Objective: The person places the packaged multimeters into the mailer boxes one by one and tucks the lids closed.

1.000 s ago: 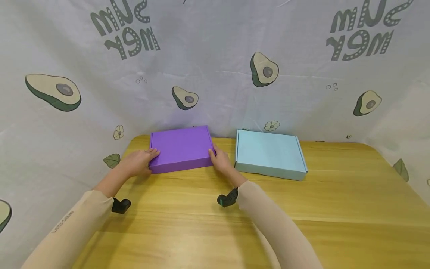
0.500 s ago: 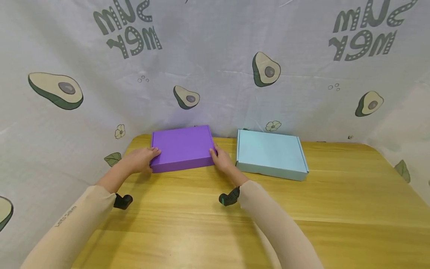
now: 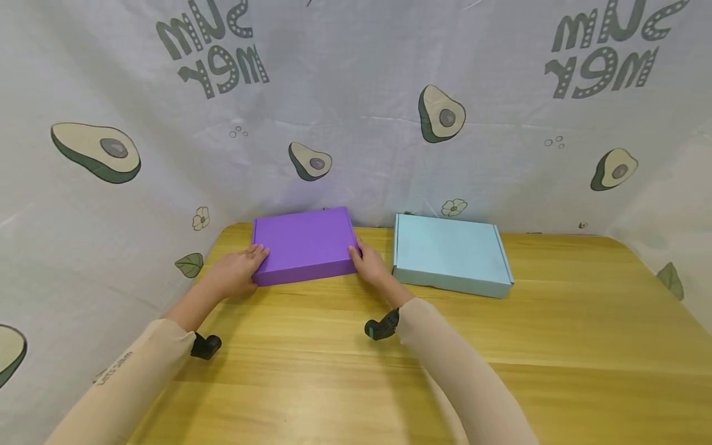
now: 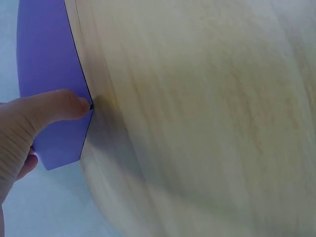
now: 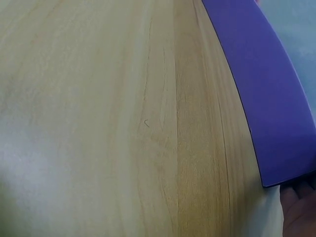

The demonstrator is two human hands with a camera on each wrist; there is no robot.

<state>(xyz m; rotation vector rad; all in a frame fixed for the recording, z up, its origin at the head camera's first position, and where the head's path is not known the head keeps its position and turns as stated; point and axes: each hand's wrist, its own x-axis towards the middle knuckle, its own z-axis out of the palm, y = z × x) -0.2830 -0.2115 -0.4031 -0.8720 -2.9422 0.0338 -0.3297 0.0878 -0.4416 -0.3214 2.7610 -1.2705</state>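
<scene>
A flat purple cardboard box [image 3: 305, 242] with its lid down lies at the back left of the wooden table. My left hand [image 3: 236, 272] holds its near left corner, fingers on the top edge. In the left wrist view the thumb [image 4: 64, 106] lies across the box's purple side near the bottom edge. On the opposite end, my right hand [image 3: 368, 264] grips the near right corner, with its thumb by the top edge. The right wrist view shows only part of that hand [image 5: 300, 210] at the box's corner; most of its fingers are hidden.
A closed light blue box [image 3: 452, 250] lies to the right of the purple one, a short gap away. Behind both hangs a white curtain [image 3: 361, 173] printed with avocados. The wooden table [image 3: 311, 371] stretches toward me and to the right.
The head view has shifted very slightly, so everything sits a little further right. Both hands stay at the purple box's corners, and neither box has visibly moved on the table.
</scene>
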